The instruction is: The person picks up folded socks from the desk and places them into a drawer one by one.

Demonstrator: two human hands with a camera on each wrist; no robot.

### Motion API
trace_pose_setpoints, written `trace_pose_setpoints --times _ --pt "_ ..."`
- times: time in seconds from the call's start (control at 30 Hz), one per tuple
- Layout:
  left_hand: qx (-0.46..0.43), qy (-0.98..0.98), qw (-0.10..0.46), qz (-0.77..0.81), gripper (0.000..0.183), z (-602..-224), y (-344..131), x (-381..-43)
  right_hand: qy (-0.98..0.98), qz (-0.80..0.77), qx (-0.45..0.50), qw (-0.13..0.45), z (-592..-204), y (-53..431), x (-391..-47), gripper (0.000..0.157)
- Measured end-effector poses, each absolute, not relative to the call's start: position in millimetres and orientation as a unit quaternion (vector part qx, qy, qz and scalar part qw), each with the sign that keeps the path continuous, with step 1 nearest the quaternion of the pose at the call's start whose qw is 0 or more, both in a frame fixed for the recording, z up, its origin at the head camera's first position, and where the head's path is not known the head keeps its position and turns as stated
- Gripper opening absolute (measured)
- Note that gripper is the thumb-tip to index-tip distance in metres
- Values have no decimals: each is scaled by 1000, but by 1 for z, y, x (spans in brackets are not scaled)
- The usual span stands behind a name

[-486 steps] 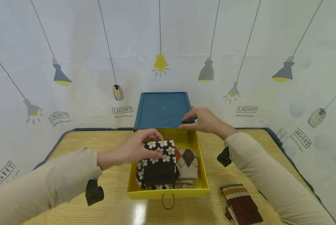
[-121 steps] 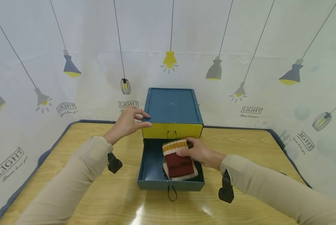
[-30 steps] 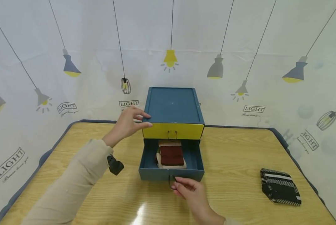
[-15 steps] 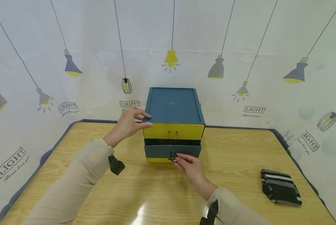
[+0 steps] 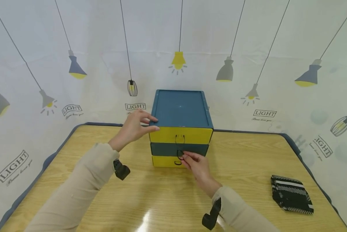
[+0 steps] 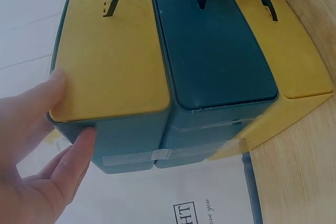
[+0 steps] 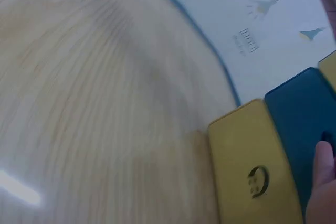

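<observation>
A three-drawer box [image 5: 180,108] with a blue top stands at the back of the table, its yellow, blue and yellow fronts flush. My left hand [image 5: 134,127] touches its upper left front corner, thumb and fingers extended and spread; the left wrist view shows the fingertips [image 6: 86,136] against the side near the edge. My right hand [image 5: 202,169] pinches the black loop handle [image 5: 178,154] of the middle blue drawer [image 5: 164,149]. In the right wrist view the thumb [image 7: 323,161] lies at that handle. The drawers' contents are hidden.
Folded black and white patterned fabric [image 5: 292,195] lies on the wooden table [image 5: 150,199] at the right. A white backdrop [image 5: 104,48] printed with lamps rises behind the table's blue-trimmed edge.
My right hand has pushed the middle drawer in, with the folded maroon socks inside it. Earlier, the top yellow drawer stood open with patterned socks in it. The left hand has stayed at the corner lately.
</observation>
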State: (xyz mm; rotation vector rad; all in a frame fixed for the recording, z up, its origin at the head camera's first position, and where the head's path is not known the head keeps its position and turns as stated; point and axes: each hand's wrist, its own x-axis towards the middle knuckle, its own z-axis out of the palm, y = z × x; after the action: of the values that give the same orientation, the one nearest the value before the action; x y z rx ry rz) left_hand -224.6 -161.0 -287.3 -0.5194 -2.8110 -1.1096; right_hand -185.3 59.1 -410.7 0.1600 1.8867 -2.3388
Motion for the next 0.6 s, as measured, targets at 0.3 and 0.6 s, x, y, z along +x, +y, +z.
trace_pose_setpoints --times 0.3,0.6 --pt "-166 -916 35 -363 31 -287 -164 -223 754 -656 0 26 -449 67 -193 20" --pt "-167 -914 34 -367 30 -287 -161 -225 632 -763 96 93 -466 51 -196 27"
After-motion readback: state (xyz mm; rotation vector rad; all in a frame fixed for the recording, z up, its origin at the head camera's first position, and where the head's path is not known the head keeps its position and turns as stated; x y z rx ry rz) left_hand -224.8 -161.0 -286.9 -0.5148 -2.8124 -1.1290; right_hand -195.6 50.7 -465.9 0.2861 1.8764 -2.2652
